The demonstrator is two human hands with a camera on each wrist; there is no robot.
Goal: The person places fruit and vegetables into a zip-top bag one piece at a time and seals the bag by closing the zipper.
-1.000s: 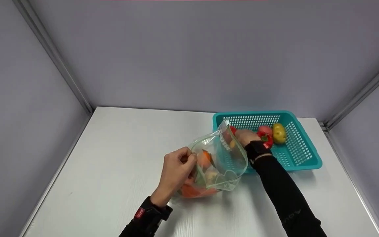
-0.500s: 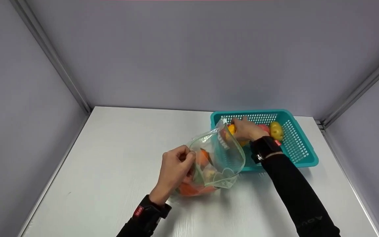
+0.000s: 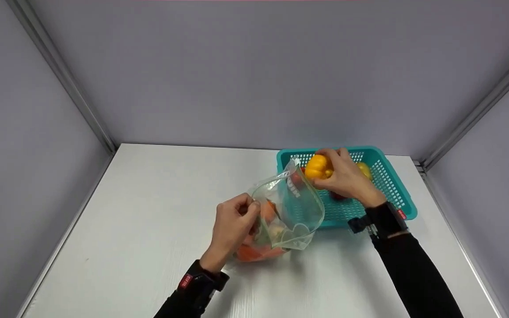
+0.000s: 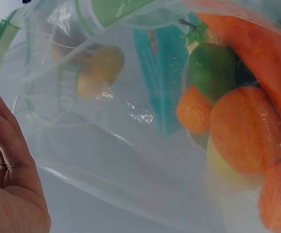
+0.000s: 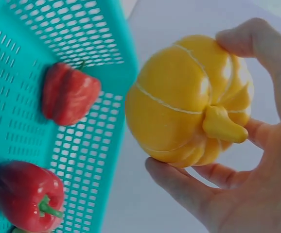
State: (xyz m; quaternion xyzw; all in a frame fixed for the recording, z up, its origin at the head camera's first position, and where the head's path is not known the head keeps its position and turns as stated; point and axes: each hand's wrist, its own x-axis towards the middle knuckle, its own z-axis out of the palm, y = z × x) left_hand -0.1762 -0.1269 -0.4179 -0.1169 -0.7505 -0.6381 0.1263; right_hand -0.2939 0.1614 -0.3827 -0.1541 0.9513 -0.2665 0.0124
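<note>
My left hand (image 3: 232,225) pinches the rim of a clear zip bag (image 3: 301,216) with a green edge, its mouth gaping to the right. Through the film in the left wrist view show a long orange carrot-like piece (image 4: 259,53), a green rounded fruit (image 4: 213,70), a small mandarin (image 4: 194,109) and a larger orange oval piece (image 4: 247,128). With thumb and fingers curled round it, my right hand (image 3: 349,179) grips a small yellow pumpkin (image 5: 174,102) by its sides, stem toward the palm. In the head view the pumpkin is over the basket, close to the bag's mouth.
A teal perforated basket (image 3: 398,187) stands at the back right of the white table (image 3: 157,212), partly behind the bag. Inside lie a red bell pepper (image 5: 28,196), a wrinkled red pepper (image 5: 72,94) and a yellow-green piece (image 3: 364,169). Grey panels (image 3: 254,79) enclose the table.
My right hand has reached into the basket, taken hold of the yellow pumpkin and raised it. My left hand has kept its pinch on the bag, almost still.
</note>
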